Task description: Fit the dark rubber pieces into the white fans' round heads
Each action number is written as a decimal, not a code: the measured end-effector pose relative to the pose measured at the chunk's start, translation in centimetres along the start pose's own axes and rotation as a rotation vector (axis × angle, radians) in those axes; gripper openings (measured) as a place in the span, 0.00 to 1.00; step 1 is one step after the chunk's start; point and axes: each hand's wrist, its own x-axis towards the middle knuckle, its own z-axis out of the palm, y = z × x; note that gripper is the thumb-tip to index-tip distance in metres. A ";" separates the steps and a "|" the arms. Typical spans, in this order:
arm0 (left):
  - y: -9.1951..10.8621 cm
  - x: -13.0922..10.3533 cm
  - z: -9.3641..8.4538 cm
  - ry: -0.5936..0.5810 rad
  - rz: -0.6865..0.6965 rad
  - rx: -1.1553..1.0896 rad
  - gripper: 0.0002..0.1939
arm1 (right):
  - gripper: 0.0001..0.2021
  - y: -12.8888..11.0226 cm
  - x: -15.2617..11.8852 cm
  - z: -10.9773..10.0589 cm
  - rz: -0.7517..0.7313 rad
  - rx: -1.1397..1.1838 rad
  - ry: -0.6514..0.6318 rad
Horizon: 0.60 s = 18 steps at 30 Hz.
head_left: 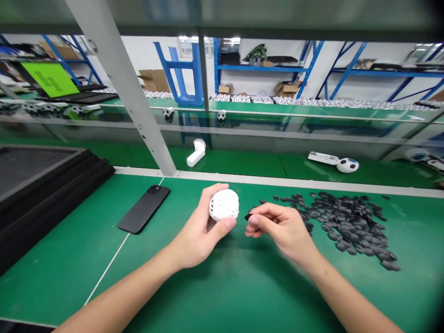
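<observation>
My left hand (199,233) is wrapped round a white ball-shaped shell (225,204), with the thumb along its lower edge. Small slots show on the shell's left side. Just to the right, my right hand (277,226) pinches a small black piece (247,216) between thumb and fingertips, apart from the shell. Many similar black pieces (357,224) lie in a loose pile on the green table (215,296), to the right of my right hand.
A black phone (144,209) lies on the left, near stacked black trays (45,194). Beyond the table's pale edge strip (277,179), a white part (197,153) and a white piece with a football-patterned ball (347,165) rest on a green surface. A grey post (138,106) rises at left.
</observation>
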 end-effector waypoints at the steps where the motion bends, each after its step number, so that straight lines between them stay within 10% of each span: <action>1: 0.0 -0.2 0.1 0.001 0.020 0.086 0.32 | 0.11 -0.1 -0.1 0.1 -0.014 -0.011 0.001; 18: -0.6 0.3 1.5 0.021 -0.039 0.439 0.43 | 0.14 0.1 -0.5 2.0 -0.220 -0.443 0.127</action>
